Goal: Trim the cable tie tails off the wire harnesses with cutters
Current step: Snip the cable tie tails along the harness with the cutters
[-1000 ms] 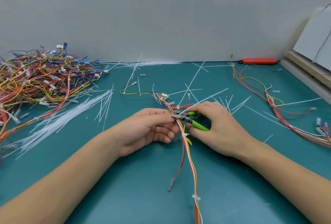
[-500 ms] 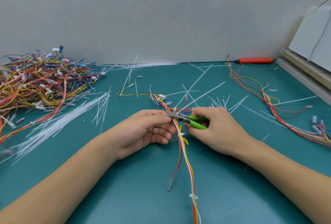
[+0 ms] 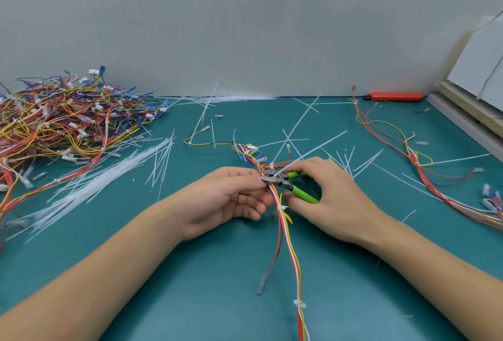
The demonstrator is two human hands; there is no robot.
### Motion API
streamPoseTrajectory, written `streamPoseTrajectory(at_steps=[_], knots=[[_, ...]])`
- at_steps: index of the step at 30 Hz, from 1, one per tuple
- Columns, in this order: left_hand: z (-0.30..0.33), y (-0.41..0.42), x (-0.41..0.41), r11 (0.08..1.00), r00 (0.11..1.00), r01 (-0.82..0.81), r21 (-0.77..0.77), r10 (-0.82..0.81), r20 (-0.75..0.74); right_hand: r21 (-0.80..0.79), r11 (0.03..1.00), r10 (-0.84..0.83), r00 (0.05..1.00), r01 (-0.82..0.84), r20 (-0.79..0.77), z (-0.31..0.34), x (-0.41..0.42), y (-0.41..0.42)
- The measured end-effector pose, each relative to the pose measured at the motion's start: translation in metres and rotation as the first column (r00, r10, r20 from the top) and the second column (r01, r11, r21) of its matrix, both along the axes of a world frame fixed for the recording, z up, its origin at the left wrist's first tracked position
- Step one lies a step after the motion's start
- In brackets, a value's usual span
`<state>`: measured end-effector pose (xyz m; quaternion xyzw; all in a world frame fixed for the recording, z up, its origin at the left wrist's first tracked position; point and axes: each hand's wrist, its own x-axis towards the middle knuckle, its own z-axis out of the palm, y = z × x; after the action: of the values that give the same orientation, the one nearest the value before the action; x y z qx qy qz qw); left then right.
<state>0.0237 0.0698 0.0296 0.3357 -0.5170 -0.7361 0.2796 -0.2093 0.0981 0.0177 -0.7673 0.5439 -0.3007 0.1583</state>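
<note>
Nearest the desk [image 3: 190,286] edge it's bare green mat, loads of elbow room. The wire harness [image 3: 292,253] runs up the middle from there. Left hand [image 3: 226,199] pinches it just left of the cutters [image 3: 285,182]; right hand [image 3: 329,199] is wrapped round the green handles, jaws partly open at a tie. Behind the cutters, cut tie tails [image 3: 307,122] litter the mat, harness pile [image 3: 62,122] far left by the wall.

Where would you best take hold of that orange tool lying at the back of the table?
Probably across the middle of the orange tool, pinching its long sides from above. It lies flat and lengthwise along the wall at the back edge of the green table, so there is little room behind it. Red wires end near its left tip; the right end looks freer.
</note>
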Motion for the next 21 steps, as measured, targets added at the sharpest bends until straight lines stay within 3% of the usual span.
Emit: streamPoseTrajectory(at_steps=[9, 21], knots=[[0.001, 0.0008, -0.0011, 1.0, 1.0, 0.002, -0.01, -0.002, 0.014, -0.052, 0.999, 0.01, 1.0, -0.01, -0.007, -0.0038, -0.002, -0.0027], [0.0029, 0.0019, -0.0007, 1.0, 1.0, 0.003, -0.002, -0.003, 0.003, 0.01, 0.998, 0.057, 0.993, -0.058, 0.101, -0.0055, -0.0056, -0.0051]])
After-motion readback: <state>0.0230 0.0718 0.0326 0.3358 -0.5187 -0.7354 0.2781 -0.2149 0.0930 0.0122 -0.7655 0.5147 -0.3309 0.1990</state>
